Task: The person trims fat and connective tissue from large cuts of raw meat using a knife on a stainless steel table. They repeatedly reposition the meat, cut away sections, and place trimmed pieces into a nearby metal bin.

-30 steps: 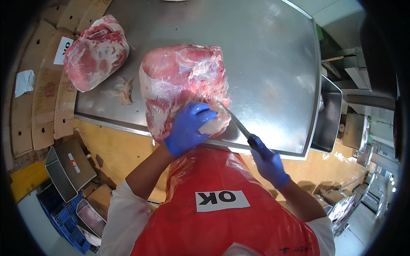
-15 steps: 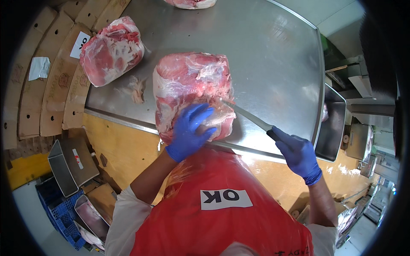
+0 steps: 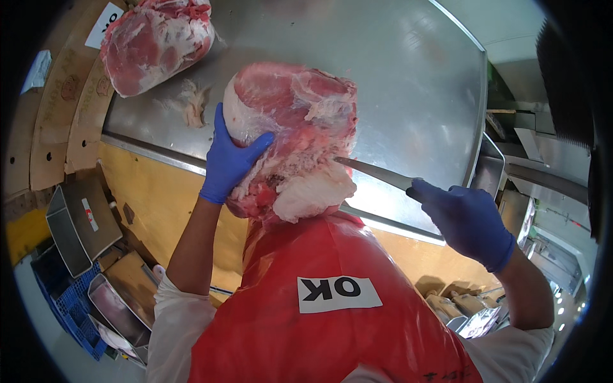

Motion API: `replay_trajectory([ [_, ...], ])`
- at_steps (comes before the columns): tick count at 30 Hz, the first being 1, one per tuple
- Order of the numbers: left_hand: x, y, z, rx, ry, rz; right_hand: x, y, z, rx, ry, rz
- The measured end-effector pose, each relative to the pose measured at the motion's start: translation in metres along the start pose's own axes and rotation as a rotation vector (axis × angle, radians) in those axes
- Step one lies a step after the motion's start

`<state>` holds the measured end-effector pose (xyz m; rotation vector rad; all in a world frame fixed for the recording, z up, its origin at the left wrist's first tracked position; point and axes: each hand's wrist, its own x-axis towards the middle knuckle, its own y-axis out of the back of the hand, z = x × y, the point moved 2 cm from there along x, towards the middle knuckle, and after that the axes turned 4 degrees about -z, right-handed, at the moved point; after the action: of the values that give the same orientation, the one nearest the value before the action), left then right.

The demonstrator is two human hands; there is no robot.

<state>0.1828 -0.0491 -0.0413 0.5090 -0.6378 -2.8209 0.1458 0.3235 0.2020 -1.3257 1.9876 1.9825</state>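
A large cut of raw meat [image 3: 300, 121], pink with white fat, lies at the near edge of the steel table [image 3: 415, 96]. My left hand [image 3: 231, 163], in a blue glove, grips its left side, thumb over the top and fingers along the flank. A pale flap of fat [image 3: 313, 191] shows at the meat's near right corner. In my blue-gloved right hand [image 3: 469, 220] is a knife [image 3: 377, 173], my fingers closed round its handle. The blade points left, its tip at the meat's right side. Whether the tip touches it, I cannot tell.
Another large piece of meat [image 3: 156, 48] lies at the far left, with pale scraps [image 3: 193, 105] nearer me. Cardboard boxes [image 3: 57, 108] line the left. Metal bins [image 3: 96, 220] stand below left, and a metal tub [image 3: 488, 169] sits beyond the table's right edge.
My left hand has moved from the top of the meat to its left side. The meat has shifted, exposing more of the pale fat. My right hand has moved slightly right with the knife.
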Motion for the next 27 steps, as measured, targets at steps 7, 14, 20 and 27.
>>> replay_trajectory([
  [7, 0.013, 0.004, 0.013, 0.043, 0.059, -0.059, 0.027, 0.021, 0.0, -0.059, 0.013, -0.101],
  [14, 0.028, 0.005, 0.013, 0.056, 0.014, 0.002, 0.001, -0.088, 0.032, 0.042, -0.004, 0.106],
  [20, 0.055, 0.008, 0.023, 0.078, 0.016, 0.011, 0.038, -0.201, 0.057, 0.433, -0.002, 0.394],
  [27, 0.086, 0.009, 0.027, 0.003, -0.103, -0.061, 0.105, -0.268, 0.037, 0.722, -0.031, 0.585],
])
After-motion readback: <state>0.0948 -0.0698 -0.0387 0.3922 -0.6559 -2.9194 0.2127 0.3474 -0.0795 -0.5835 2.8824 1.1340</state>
